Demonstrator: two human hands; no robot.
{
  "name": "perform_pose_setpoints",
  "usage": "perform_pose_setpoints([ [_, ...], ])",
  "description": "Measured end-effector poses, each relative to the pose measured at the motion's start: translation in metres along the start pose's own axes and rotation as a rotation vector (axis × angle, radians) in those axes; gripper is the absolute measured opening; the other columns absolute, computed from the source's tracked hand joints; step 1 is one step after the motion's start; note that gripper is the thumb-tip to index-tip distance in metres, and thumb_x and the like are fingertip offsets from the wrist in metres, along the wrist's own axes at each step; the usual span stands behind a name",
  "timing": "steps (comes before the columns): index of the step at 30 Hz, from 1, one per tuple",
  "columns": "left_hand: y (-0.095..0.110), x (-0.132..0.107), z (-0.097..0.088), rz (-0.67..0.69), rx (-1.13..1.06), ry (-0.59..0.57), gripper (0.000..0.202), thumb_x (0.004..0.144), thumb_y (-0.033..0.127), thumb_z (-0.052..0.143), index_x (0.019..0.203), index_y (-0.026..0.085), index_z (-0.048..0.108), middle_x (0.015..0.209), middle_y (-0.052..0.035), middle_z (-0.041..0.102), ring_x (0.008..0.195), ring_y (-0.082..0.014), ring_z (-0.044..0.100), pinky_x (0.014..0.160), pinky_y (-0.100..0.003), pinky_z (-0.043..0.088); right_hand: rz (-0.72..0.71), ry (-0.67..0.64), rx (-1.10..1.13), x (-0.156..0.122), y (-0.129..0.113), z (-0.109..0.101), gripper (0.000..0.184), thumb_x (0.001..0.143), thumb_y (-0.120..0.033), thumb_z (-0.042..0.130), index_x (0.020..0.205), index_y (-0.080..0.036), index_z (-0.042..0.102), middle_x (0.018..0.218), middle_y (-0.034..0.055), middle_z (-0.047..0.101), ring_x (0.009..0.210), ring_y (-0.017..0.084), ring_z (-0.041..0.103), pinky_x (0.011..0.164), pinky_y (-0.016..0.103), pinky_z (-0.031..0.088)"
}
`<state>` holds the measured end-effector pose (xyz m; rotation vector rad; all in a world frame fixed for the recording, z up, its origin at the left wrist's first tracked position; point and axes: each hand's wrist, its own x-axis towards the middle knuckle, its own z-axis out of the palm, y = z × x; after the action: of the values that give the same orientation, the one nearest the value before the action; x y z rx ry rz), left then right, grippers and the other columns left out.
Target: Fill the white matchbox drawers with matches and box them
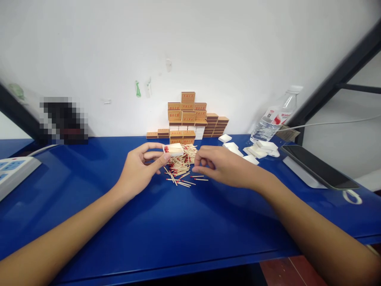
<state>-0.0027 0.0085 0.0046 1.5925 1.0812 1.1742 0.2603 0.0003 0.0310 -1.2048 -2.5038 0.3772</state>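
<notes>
Between the thumb and fingers of my left hand [139,169] is a small white matchbox tray [177,152], partly filled with red-tipped matches. The tray is held just above a loose pile of matches [181,169] on the blue table. My right hand [222,165] is at the right edge of the pile, its fingers curled in toward the thumb. Whatever those fingers hold, if anything, cannot be made out. A few single matches [201,179] lie in front of the pile, below the right fingertips.
Stacked matchboxes [187,115] stand against the wall behind the pile. White trays [258,150] are scattered at the right. Beyond them lean a water bottle [276,115] and a phone [318,167]. A power strip [18,171] lies on the left of the blue table [154,238].
</notes>
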Motion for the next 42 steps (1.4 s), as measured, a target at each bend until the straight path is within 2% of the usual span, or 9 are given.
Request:
perform_pose_setpoints([
  [4,-0.003,0.000,0.002,-0.003,0.030,-0.044,0.046,0.082,0.047,0.084,0.113,0.018,0.067,0.094,-0.0078,0.082,0.073,-0.0185,0.073,0.058,-0.028,0.057,0.112,-0.234,0.024,-0.003,0.012,0.004,0.013,0.094,-0.033,0.070,0.093,-0.021,0.065,0.096,0.0045,0.067,0.082,0.019,0.056,0.072,0.031,0.041],
  [9,-0.006,-0.002,0.002,0.017,0.099,-0.082,0.046,0.084,0.047,0.083,0.117,0.019,0.067,0.099,-0.0084,0.081,0.083,-0.0217,0.077,0.062,-0.029,0.057,0.155,-0.308,0.013,-0.003,0.010,0.007,0.013,0.100,-0.029,0.060,0.091,-0.020,0.063,0.097,0.0066,0.068,0.083,0.020,0.058,0.073,0.033,0.043],
  [13,-0.004,-0.003,0.003,0.048,0.184,-0.108,0.043,0.084,0.046,0.082,0.116,0.020,0.068,0.100,-0.0075,0.082,0.087,-0.0229,0.078,0.066,-0.031,0.057,0.111,-0.256,0.030,-0.003,0.008,0.001,0.018,0.103,-0.031,0.054,0.092,-0.019,0.062,0.100,0.0077,0.067,0.086,0.021,0.058,0.076,0.033,0.043],
  [19,-0.003,-0.007,0.006,0.063,0.238,-0.166,0.038,0.087,0.046,0.080,0.113,0.022,0.067,0.097,-0.0057,0.083,0.082,-0.0225,0.077,0.066,-0.031,0.055,0.052,0.014,0.073,-0.002,0.002,-0.005,0.020,0.105,-0.035,0.052,0.094,-0.021,0.059,0.095,0.0051,0.065,0.082,0.019,0.056,0.073,0.031,0.040],
  [26,-0.001,-0.007,0.006,0.057,0.271,-0.135,0.039,0.086,0.047,0.080,0.113,0.022,0.068,0.095,-0.0050,0.083,0.081,-0.0223,0.077,0.066,-0.032,0.054,0.080,-0.049,-0.006,-0.002,0.008,-0.005,0.013,0.102,-0.027,0.055,0.092,-0.021,0.061,0.094,0.0050,0.066,0.083,0.019,0.057,0.072,0.031,0.040],
  [31,-0.003,-0.005,0.005,0.033,0.257,-0.163,0.039,0.087,0.048,0.079,0.113,0.022,0.067,0.095,-0.0047,0.083,0.082,-0.0217,0.076,0.068,-0.032,0.054,0.173,-0.172,-0.082,0.000,0.021,-0.001,0.013,0.099,-0.031,0.062,0.095,-0.020,0.064,0.100,0.0076,0.066,0.088,0.022,0.058,0.076,0.034,0.042],
  [37,-0.003,-0.004,0.004,0.044,0.280,-0.151,0.039,0.086,0.047,0.080,0.113,0.022,0.067,0.097,-0.0057,0.082,0.086,-0.0230,0.077,0.068,-0.032,0.055,0.174,-0.193,-0.119,0.003,0.020,0.012,0.016,0.103,-0.025,0.053,0.090,-0.018,0.059,0.100,0.0091,0.064,0.086,0.021,0.058,0.079,0.036,0.043],
  [39,-0.004,-0.004,0.003,0.044,0.275,-0.150,0.038,0.086,0.047,0.080,0.112,0.022,0.067,0.095,-0.0050,0.082,0.085,-0.0228,0.077,0.068,-0.031,0.055,0.160,-0.161,-0.116,0.003,0.018,0.010,0.016,0.103,-0.024,0.051,0.091,-0.018,0.059,0.100,0.0088,0.064,0.085,0.021,0.058,0.077,0.035,0.043],
  [42,-0.004,-0.005,0.004,0.040,0.249,-0.158,0.039,0.086,0.048,0.080,0.113,0.022,0.066,0.095,-0.0042,0.083,0.081,-0.0212,0.076,0.066,-0.031,0.053,0.124,0.062,-0.074,0.004,0.009,0.006,0.014,0.105,-0.026,0.050,0.095,-0.019,0.057,0.097,0.0071,0.062,0.082,0.019,0.055,0.073,0.033,0.042],
])
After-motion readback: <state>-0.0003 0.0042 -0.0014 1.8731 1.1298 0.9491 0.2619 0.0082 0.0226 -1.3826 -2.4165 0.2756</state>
